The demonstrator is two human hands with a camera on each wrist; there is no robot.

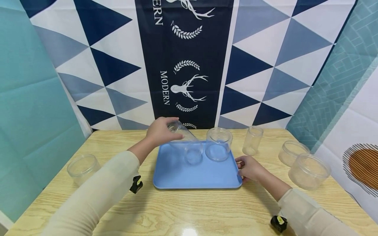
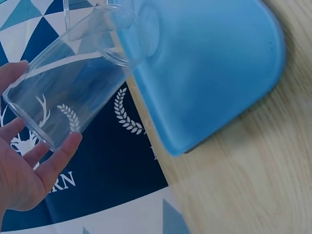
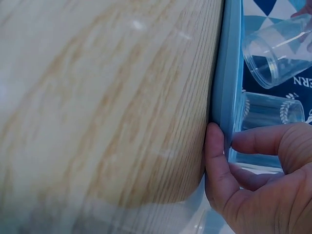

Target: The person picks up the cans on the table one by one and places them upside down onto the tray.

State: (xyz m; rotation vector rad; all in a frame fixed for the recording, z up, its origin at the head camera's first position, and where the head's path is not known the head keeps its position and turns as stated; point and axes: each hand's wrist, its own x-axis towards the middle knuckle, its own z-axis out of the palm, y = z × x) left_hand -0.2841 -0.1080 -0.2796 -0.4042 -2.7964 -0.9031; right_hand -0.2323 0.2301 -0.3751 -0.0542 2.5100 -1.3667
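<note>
My left hand (image 1: pixel 162 131) grips a tall clear plastic jar (image 1: pixel 186 137) near its base, fingers and thumb spread around it. The jar is tilted, its mouth pointing down and right over a light blue tray (image 1: pixel 198 179). In the left wrist view the see-through jar (image 2: pixel 73 85) looks empty. A wider clear jar (image 1: pixel 219 147) stands upright on the tray's back right part. At the tray's right edge, my right hand (image 1: pixel 251 167) pinches the rim between thumb and fingers; the right wrist view shows the fingers (image 3: pixel 258 140) on that edge.
A slim clear jar (image 1: pixel 252 141) stands on the wooden table (image 1: pixel 183 209) behind my right hand. Two low, wide clear jars (image 1: pixel 293 153) stand far right, and another clear jar (image 1: pixel 83 168) is at left beside my forearm. A patterned cloth (image 1: pixel 118 65) hangs behind the table.
</note>
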